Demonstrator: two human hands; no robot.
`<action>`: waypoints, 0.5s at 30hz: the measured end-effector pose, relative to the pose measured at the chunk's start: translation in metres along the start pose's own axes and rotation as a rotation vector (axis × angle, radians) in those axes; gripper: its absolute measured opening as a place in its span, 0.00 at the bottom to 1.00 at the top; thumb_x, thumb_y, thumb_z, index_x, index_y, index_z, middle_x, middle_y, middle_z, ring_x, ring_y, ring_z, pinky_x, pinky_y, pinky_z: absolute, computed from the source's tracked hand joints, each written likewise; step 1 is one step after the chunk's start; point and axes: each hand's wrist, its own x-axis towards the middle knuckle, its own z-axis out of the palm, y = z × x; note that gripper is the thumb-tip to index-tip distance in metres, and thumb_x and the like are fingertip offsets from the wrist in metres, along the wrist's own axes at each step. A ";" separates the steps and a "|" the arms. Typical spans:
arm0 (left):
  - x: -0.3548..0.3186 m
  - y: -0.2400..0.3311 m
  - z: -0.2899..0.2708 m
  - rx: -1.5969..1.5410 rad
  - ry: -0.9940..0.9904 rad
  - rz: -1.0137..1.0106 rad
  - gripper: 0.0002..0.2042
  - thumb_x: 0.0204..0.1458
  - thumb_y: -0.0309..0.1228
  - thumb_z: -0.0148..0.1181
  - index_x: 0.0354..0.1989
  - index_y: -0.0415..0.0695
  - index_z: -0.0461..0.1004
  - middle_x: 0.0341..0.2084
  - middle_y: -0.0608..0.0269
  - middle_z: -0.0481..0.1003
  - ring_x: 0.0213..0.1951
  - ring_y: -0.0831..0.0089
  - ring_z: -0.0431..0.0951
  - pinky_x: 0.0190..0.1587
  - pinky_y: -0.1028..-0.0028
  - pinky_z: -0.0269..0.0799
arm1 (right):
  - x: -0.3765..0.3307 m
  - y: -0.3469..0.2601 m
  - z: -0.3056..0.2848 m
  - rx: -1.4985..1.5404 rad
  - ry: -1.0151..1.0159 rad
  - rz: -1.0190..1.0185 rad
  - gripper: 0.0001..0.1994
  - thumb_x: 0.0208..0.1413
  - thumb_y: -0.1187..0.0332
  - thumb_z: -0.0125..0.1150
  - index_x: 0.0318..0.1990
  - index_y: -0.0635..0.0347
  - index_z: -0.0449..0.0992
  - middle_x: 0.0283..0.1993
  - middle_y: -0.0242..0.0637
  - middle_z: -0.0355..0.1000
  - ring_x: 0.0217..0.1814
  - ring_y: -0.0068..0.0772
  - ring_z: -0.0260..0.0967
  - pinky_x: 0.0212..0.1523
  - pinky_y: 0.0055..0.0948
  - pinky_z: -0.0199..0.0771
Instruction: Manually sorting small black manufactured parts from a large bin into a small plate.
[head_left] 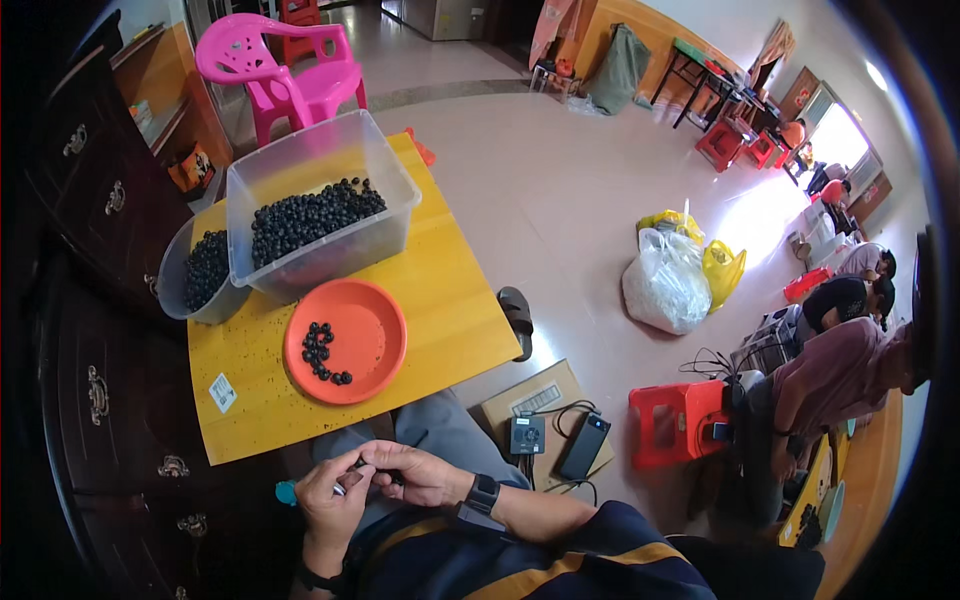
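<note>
My left hand [335,497] and my right hand [420,475] meet over my lap, just off the near edge of the yellow table. Fingertips of both are pinched together around something small and dark, mostly hidden. A silvery glint shows by the left fingers. Beyond my hands, an orange plate [375,345] holds several small black round pieces [317,345] along its left side. Behind it, a clear plastic bin [400,205] contains a heap of similar black pieces [310,218]. More of them [207,268] lie in a round translucent tub [175,300] at its left.
Dark drawers [95,395] stand close on the left. A pink chair [290,75] is behind the yellow table [455,335]. Right of my legs are cardboard [545,390] with cabled devices and a red stool [665,425]. Filled bags [668,285] sit farther off; people [830,380] sit at right.
</note>
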 end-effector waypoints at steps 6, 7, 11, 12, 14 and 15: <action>-0.009 -0.013 -0.003 0.079 0.010 0.041 0.10 0.39 0.18 0.70 0.31 0.40 0.77 0.18 0.62 0.73 0.18 0.78 0.70 0.22 0.79 0.65 | 0.002 0.001 0.003 0.014 0.019 0.012 0.08 0.63 0.63 0.57 0.46 0.51 0.73 0.32 0.20 0.68 0.28 0.10 0.61 0.26 0.12 0.61; -0.011 -0.015 -0.005 0.088 0.001 0.066 0.09 0.40 0.18 0.70 0.29 0.40 0.76 0.18 0.63 0.73 0.18 0.78 0.70 0.21 0.79 0.64 | 0.001 0.000 0.004 0.026 0.026 0.002 0.08 0.63 0.63 0.57 0.46 0.52 0.73 0.32 0.20 0.68 0.28 0.11 0.61 0.26 0.12 0.61; -0.005 -0.007 -0.005 0.004 -0.008 -0.038 0.09 0.41 0.19 0.70 0.29 0.39 0.75 0.15 0.66 0.70 0.18 0.80 0.68 0.21 0.79 0.63 | -0.001 -0.004 -0.001 0.042 0.051 -0.044 0.09 0.62 0.65 0.58 0.48 0.54 0.72 0.34 0.25 0.70 0.29 0.13 0.62 0.27 0.15 0.61; -0.002 -0.004 -0.009 -0.020 -0.066 -0.125 0.10 0.43 0.21 0.69 0.32 0.38 0.74 0.16 0.66 0.70 0.20 0.82 0.68 0.23 0.80 0.63 | -0.003 -0.008 0.002 0.037 0.076 -0.050 0.09 0.62 0.65 0.57 0.47 0.54 0.72 0.35 0.25 0.70 0.29 0.14 0.62 0.27 0.16 0.61; 0.000 -0.007 -0.013 -0.102 -0.116 -0.213 0.11 0.45 0.24 0.68 0.35 0.37 0.73 0.18 0.66 0.71 0.22 0.82 0.68 0.25 0.79 0.64 | -0.006 -0.014 0.003 0.032 0.055 -0.084 0.08 0.63 0.64 0.57 0.47 0.53 0.72 0.38 0.27 0.70 0.29 0.15 0.61 0.28 0.17 0.61; 0.001 -0.007 -0.016 -0.085 -0.101 -0.226 0.11 0.45 0.24 0.68 0.35 0.37 0.73 0.18 0.66 0.71 0.22 0.82 0.68 0.25 0.79 0.64 | -0.008 -0.017 0.009 0.036 0.045 -0.094 0.08 0.63 0.64 0.56 0.46 0.53 0.71 0.40 0.27 0.70 0.29 0.15 0.59 0.28 0.17 0.61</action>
